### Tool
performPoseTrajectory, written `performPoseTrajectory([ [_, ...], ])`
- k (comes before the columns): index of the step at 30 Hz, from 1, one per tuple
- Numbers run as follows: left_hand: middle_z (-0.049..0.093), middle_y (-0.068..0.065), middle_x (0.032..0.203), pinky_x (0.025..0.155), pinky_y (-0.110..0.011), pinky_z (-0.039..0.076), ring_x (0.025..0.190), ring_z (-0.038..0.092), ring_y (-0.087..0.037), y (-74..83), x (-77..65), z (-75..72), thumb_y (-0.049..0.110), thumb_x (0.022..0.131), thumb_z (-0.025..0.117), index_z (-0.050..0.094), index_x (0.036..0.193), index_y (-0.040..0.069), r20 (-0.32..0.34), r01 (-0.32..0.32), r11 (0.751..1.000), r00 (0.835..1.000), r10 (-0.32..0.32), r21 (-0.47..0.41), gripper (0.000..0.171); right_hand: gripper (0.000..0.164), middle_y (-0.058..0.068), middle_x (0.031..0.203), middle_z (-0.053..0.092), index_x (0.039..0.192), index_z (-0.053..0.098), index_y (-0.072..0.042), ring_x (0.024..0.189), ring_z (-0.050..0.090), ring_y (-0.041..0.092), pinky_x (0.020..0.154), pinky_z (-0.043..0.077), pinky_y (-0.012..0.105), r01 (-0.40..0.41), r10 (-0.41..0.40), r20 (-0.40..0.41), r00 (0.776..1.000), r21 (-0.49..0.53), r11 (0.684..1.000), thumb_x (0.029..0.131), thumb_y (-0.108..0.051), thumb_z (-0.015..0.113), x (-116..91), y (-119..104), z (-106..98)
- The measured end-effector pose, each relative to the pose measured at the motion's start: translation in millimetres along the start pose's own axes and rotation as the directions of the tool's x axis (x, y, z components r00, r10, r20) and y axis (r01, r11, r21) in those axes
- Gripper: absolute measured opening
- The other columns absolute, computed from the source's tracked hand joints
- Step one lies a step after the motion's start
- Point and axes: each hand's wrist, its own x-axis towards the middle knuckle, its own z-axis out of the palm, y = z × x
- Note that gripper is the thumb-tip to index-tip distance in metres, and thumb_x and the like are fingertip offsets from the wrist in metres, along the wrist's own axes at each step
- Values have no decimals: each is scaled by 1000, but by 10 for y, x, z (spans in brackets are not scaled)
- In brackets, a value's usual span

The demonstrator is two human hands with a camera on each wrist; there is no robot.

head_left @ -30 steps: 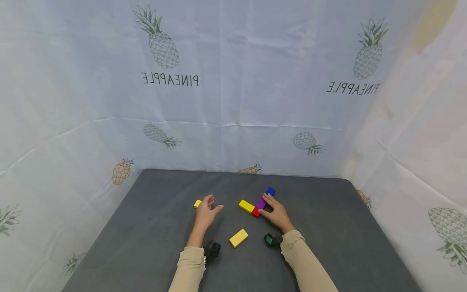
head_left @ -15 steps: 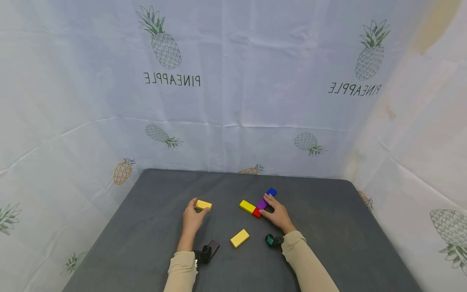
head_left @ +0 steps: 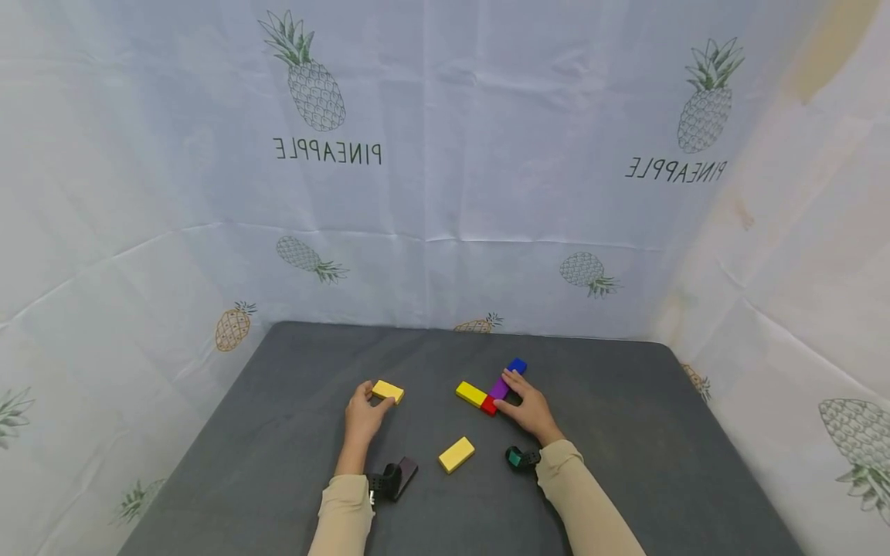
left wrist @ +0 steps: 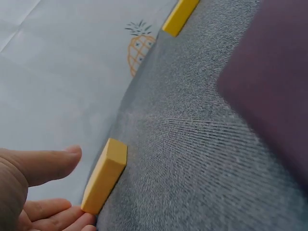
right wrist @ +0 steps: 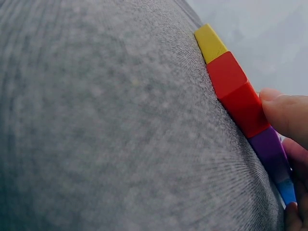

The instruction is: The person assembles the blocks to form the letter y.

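My left hand [head_left: 363, 421] is beside a pale yellow block [head_left: 388, 391] on the left of the table. In the left wrist view, fingertips lie at the near end of that yellow block [left wrist: 104, 177] and the thumb stands apart from it. My right hand [head_left: 532, 409] rests on an L of joined blocks: bright yellow [head_left: 472, 393], red [head_left: 489, 405], purple [head_left: 499, 388] and blue [head_left: 517, 365]. The right wrist view shows the thumb against the red block [right wrist: 238, 94], with other fingers beside the purple block [right wrist: 272, 151] and the blue block [right wrist: 286, 190].
A second pale yellow block [head_left: 456, 455] lies between the forearms on the dark grey table [head_left: 278, 448]. Near the left wrist is a dark purple block [head_left: 405, 477], large in the left wrist view. White curtains [head_left: 445, 193] printed with pineapples surround the table.
My left hand has moved left and down from over the pale yellow block, uncovering it and the dark purple block. The right hand stays in place on the coloured blocks.
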Motion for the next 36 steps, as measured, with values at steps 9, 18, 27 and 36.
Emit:
performPoseTrajectory([
  [9, 44, -29, 138, 102, -54, 39, 127, 43, -43, -43, 61, 38, 10, 85, 69, 38, 139, -7, 24, -47, 999, 999, 47, -5, 65, 70, 9, 149, 40, 140, 47, -7, 141, 30, 31, 111, 27, 55, -12, 12, 7, 1000, -12, 1000, 84, -42, 70, -2, -6, 11],
  [18, 44, -28, 137, 102, -54, 40, 126, 43, -43, -80, 90, 39, 6, 82, 72, 41, 139, -6, 39, -68, 998, 997, 68, -13, 66, 69, 9, 149, 40, 140, 47, -8, 141, 30, 31, 111, 27, 55, -15, 15, 2, 1000, -10, 1000, 84, -41, 70, 2, -6, 9],
  [27, 47, -27, 133, 100, -54, 41, 123, 46, -42, -82, 94, 38, 5, 80, 74, 42, 138, -4, 41, -78, 997, 996, 76, 30, 67, 70, 9, 149, 39, 140, 47, -8, 141, 29, 30, 111, 27, 55, -16, 16, 8, 1000, -4, 1000, 83, -41, 70, 2, -14, -4],
  [36, 47, -26, 133, 101, -54, 40, 122, 47, -41, -70, 91, 65, 4, 78, 75, 45, 136, -6, 25, -87, 995, 996, 86, 56, 66, 70, 9, 149, 40, 140, 47, -8, 141, 30, 31, 111, 27, 56, -16, 16, 4, 1000, -11, 1000, 83, -41, 70, 5, -11, -6],
])
